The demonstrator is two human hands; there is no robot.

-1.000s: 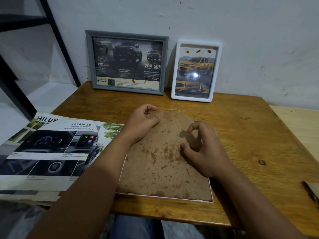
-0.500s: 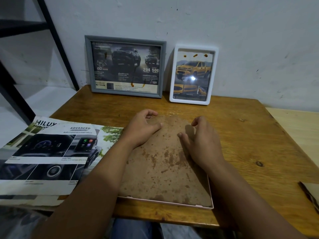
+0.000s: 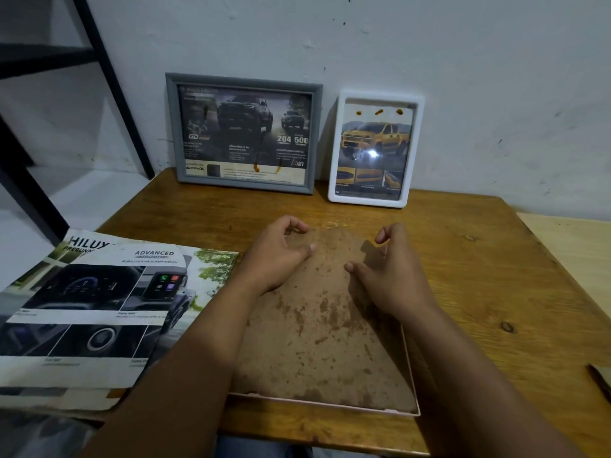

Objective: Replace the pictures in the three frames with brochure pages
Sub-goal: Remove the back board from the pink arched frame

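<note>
Your wooden desk (image 3: 463, 276) stands against a white wall (image 3: 429, 44), with a black shelf frame (image 3: 109, 81) rising at the far left. The brochure (image 3: 92, 309) takes up the left part of the desk, its pages fanned open on a car-interior spread and its near-left part running past the desk's edge.

Straight in front of you lies the third frame face down, so what you see is its brown, stained backing board (image 3: 317, 332); a thin pale pink frame edge (image 3: 410, 368) shows along the near and right sides. The board's far end looks slightly raised from the frame.

At the back, leaning on the wall, the grey frame (image 3: 243, 82) already holds a dark brochure page of trucks, and just to its right the white frame (image 3: 419, 147) holds a page with a yellow pickup, a bright glare spot on its glass. The two frames stand close but apart.

Your left hand (image 3: 276, 256) rests on the far left part of the backing board, fingers curled at the board's far edge and thumb laid flat on its surface. Whether those fingers actually grip the edge, you cannot tell. Your right hand (image 3: 390, 276) lies on the board's far right part, thumb pressed on the surface, fingers loosely curled and lifted above the far right corner, holding nothing.

A small dark object (image 3: 600, 378) pokes in at the desk's right edge, too cut off to identify.
</note>
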